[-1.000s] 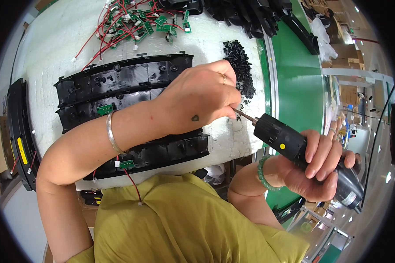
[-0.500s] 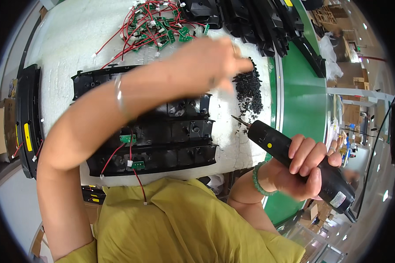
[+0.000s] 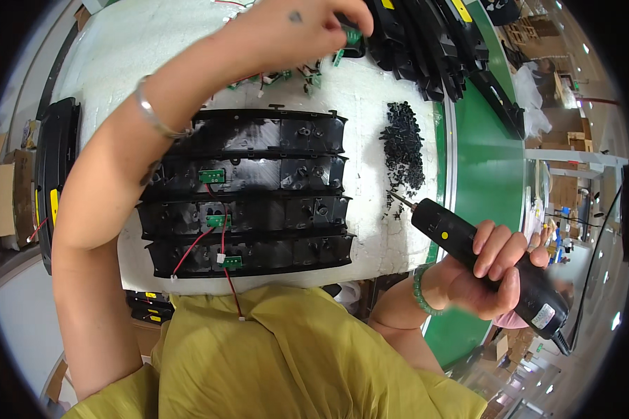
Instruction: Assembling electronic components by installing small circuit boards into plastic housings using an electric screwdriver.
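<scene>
My left hand [image 3: 319,29] is at the far side of the table, its fingers curled round a small green circuit board [image 3: 353,34]. Under that forearm, green boards with red wires [image 3: 311,75] are partly hidden. In my right hand [image 3: 495,269] is a black electric screwdriver [image 3: 446,227], its bit pointing left beside a heap of small black screws [image 3: 402,145]. Several long black plastic housings [image 3: 286,253] lie in rows before me. Small green boards [image 3: 212,176] with red wires sit in the nearer three; the farthest housing [image 3: 265,133] is partly covered by my arm.
More black housings are stacked at the far right [image 3: 426,49], reaching over the green table edge [image 3: 486,181]. Another black housing with a yellow label [image 3: 54,202] stands at the left edge. The screwdriver's cord [image 3: 588,272] runs up at the right.
My left hand has moved from above the screws to the far boards, and a circuit board now shows at its fingers. A board in the second-farthest housing has come into view. The screwdriver stays held.
</scene>
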`<move>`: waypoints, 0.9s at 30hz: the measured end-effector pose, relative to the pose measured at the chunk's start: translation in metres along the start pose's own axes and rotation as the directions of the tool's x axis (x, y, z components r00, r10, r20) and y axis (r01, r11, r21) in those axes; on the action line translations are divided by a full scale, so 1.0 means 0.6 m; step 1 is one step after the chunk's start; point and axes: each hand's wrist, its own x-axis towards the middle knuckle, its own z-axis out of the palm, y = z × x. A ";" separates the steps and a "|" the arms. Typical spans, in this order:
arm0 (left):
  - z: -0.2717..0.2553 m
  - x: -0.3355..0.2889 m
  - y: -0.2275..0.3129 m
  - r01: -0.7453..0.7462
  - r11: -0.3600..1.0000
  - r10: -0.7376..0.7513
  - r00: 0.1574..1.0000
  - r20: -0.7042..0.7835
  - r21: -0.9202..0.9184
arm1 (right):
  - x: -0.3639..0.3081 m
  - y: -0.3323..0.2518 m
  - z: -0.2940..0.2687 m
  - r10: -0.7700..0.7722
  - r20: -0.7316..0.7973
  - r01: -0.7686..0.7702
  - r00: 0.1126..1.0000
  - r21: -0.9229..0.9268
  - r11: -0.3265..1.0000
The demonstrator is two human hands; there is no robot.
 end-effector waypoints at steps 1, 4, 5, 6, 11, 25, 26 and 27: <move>-0.030 0.025 0.041 0.163 0.980 -0.160 0.986 0.035 -0.115 | 0.000 0.002 -0.001 0.004 -0.001 -0.004 1.000 -0.015 1.000; -0.065 0.062 0.045 0.545 0.817 -0.572 0.805 0.155 0.188 | 0.009 0.006 0.025 0.023 0.033 -0.023 0.999 0.001 1.000; -0.075 0.066 0.039 0.548 0.813 -0.577 0.804 0.146 0.198 | 0.010 0.006 0.030 0.024 0.041 -0.024 0.999 0.013 1.000; -0.086 0.070 0.023 0.368 0.851 -0.432 0.897 0.100 0.374 | 0.011 0.004 0.032 0.007 0.049 -0.007 0.999 0.011 1.000; -0.110 0.089 0.005 0.188 0.857 -0.116 0.978 -0.175 0.479 | 0.008 -0.001 0.037 -0.004 0.050 0.004 0.999 0.006 1.000; -0.157 0.003 0.044 0.792 0.586 -0.739 0.610 -0.287 0.173 | 0.015 0.022 0.088 0.027 0.104 -0.035 0.994 0.079 0.996; -0.162 -0.004 0.049 0.797 0.576 -0.744 0.602 -0.288 0.178 | 0.016 0.025 0.092 0.024 0.095 -0.033 0.995 0.090 0.995; -0.171 -0.013 0.052 0.790 0.611 -0.762 0.604 -0.232 0.047 | 0.016 0.027 0.095 0.038 0.098 -0.048 0.994 0.104 0.993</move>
